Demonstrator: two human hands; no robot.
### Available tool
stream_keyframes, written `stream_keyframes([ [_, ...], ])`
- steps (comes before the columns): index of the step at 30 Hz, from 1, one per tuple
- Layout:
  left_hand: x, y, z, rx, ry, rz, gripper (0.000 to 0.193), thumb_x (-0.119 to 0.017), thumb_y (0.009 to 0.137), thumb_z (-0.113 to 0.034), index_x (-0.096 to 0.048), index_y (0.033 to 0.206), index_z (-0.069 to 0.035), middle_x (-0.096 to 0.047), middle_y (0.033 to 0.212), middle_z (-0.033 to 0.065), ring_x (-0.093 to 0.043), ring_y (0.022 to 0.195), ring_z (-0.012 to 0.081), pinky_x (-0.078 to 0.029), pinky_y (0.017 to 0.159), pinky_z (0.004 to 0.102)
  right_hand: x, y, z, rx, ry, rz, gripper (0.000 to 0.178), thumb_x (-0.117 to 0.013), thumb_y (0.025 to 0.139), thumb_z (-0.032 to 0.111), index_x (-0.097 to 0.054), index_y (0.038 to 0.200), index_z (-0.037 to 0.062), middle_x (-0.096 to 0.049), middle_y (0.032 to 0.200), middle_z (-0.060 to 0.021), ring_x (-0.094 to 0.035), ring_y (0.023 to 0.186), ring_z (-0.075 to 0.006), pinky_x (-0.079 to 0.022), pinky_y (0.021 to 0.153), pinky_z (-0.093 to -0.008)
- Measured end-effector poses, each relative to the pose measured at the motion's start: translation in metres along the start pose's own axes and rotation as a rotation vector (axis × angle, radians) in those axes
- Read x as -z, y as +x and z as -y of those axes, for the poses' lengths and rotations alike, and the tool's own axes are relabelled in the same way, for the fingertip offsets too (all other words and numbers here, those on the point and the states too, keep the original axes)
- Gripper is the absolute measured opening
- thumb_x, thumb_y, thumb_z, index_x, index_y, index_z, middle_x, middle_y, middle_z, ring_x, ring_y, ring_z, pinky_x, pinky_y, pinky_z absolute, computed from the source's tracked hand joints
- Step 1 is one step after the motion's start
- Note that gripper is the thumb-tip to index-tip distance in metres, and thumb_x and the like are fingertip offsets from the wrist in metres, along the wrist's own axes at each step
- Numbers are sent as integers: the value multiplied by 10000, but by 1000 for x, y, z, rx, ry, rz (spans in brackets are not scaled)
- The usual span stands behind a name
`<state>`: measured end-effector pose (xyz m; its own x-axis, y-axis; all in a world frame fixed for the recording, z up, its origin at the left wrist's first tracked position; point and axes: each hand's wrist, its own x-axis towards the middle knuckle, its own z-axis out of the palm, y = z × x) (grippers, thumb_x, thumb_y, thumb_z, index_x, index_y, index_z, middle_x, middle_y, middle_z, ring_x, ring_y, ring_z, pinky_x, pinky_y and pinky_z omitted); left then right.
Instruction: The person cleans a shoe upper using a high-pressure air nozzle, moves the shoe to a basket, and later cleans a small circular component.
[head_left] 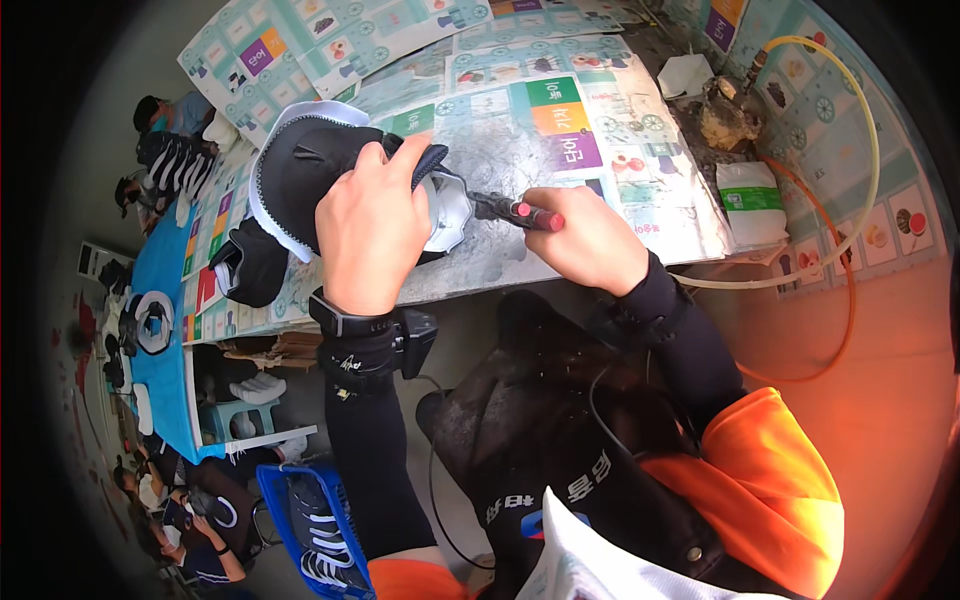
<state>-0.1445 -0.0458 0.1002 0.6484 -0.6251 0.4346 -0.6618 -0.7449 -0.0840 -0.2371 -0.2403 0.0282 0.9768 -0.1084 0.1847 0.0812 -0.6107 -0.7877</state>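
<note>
My left hand [375,225] grips a black shoe [305,170] with a white rim, tilted above the table. White lining shows at the edge nearer my right hand [590,240]. That hand is closed around a dark pliers-like tool [490,206] with two red handle ends. The tool's dark tip is at the white lining; whether it pinches the lining I cannot tell. Left of the held shoe lies a smaller black shoe piece [255,262].
Printed sheets [640,140] cover the table. At the right are a white-and-green packet [752,205], a clear hose [872,130] and an orange hose [848,290]. A blue basket [275,490] with shoes stands lower left; other people [175,150] sit farther left.
</note>
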Motion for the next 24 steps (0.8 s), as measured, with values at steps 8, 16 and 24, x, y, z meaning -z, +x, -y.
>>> stream_keyframes([
  [8, -20, 16, 21, 142, 299, -278, 225, -590, 923, -85, -627, 1141, -42, -614, 990, 113, -670, 904, 325, -591, 708, 417, 13, -7, 1, 75, 119, 58, 187, -636, 785, 113, -664, 920, -13, -653, 749, -164, -628, 656, -336, -491, 619, -409],
  [16, -67, -3, -6, 177, 22, -468, 470, -663, 876, -79, -588, 1339, -83, -569, 1095, 120, -584, 1015, 345, -508, 868, 456, 46, -15, 2, -98, 161, -41, 218, -613, 794, 129, -629, 944, -29, -615, 755, -262, -603, 781, -483, -476, 703, -484],
  [24, -70, -29, -36, 264, -388, -373, 312, -702, 904, -96, -641, 1206, -50, -661, 1011, 150, -682, 877, 356, -551, 759, 427, 40, -6, -29, -55, 13, -116, 221, -569, 809, 144, -627, 938, -26, -629, 821, -305, -591, 868, -522, -473, 773, -539],
])
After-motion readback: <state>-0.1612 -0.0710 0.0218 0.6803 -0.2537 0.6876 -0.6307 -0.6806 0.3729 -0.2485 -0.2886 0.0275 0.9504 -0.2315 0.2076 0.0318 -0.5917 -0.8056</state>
